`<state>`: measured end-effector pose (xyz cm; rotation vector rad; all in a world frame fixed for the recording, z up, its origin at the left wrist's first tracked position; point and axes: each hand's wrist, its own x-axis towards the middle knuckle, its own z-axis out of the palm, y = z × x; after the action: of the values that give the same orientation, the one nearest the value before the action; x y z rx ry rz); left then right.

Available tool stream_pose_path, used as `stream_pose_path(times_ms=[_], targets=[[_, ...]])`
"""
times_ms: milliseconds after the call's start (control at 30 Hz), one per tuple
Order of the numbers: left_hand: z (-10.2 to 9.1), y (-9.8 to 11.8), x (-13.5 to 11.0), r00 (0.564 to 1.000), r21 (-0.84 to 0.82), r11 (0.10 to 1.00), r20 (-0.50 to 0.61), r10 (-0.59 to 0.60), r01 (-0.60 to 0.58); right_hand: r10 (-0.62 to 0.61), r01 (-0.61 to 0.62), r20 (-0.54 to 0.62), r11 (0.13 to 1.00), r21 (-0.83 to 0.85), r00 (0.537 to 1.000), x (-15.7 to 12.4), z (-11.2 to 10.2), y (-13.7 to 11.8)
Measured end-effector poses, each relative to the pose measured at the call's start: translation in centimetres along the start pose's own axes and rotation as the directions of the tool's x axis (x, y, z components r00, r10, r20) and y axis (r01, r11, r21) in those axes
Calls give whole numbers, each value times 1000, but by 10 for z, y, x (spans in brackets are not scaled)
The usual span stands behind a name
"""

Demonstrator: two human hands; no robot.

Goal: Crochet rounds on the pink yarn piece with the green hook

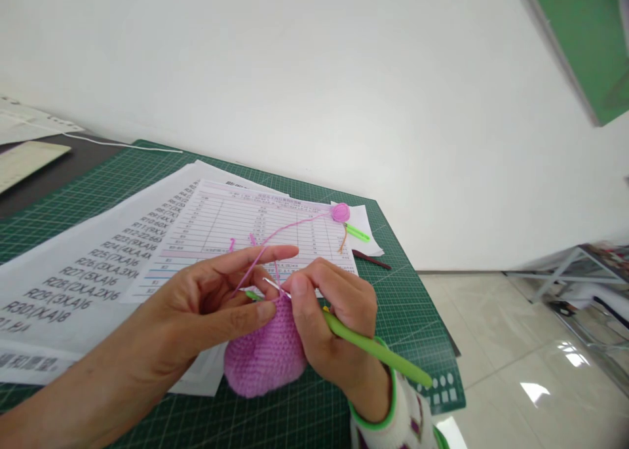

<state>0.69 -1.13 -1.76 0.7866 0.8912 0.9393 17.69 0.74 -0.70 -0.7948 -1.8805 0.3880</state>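
My left hand [211, 305] pinches the rim of a pink crocheted piece [263, 357] between thumb and fingers, with the pink yarn [289, 227] running over its stretched index finger. My right hand [334, 324] grips a crochet hook with a green handle [378, 352]; its metal tip [272, 284] sits at the top edge of the crocheted piece. The yarn leads back to a small pink yarn ball [341, 212] on the papers.
Printed pattern sheets [98, 265] lie on a green cutting mat [403, 305] on the table. A green-handled tool [358, 233] and a dark stick [371, 259] lie near the yarn ball. The mat's right edge meets a drop to the tiled floor [515, 370].
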Motion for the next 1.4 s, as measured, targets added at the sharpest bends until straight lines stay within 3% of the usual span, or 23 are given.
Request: stream_pose_path(times_ms=[167,267,433,633,867,1133,1233,1400], targets=[[-2,-2,-1,998,-2,998,-29,-62,62,-48,45,-26,992,-118,998,-2,-3,0],[-3,-2,-2,1000,43,999,22,-14,13,-49,43,-39,987,-153,998,-2,-4,0],[-4,-2,-2,997,45,999,72,21,-24,-69,62,-49,988,-139,996,-2,-4,-1],[-5,-5,-1,999,29,999,41,23,-24,-41,43,23,992,-118,999,-1,-4,0],[-3,-8,-1,999,7,999,23,49,-49,-158,146,-26,957,-252,987,-5,2,2],[6,-11,-1,989,-59,990,-79,124,-129,-36,11,-81,959,-282,996,-13,8,-9],[6,-12,-2,992,-62,993,-84,96,-101,7,-31,-112,977,-211,994,-14,10,-10],[0,-12,-4,998,-80,996,22,50,-48,58,-52,-105,997,61,993,-7,5,-6]])
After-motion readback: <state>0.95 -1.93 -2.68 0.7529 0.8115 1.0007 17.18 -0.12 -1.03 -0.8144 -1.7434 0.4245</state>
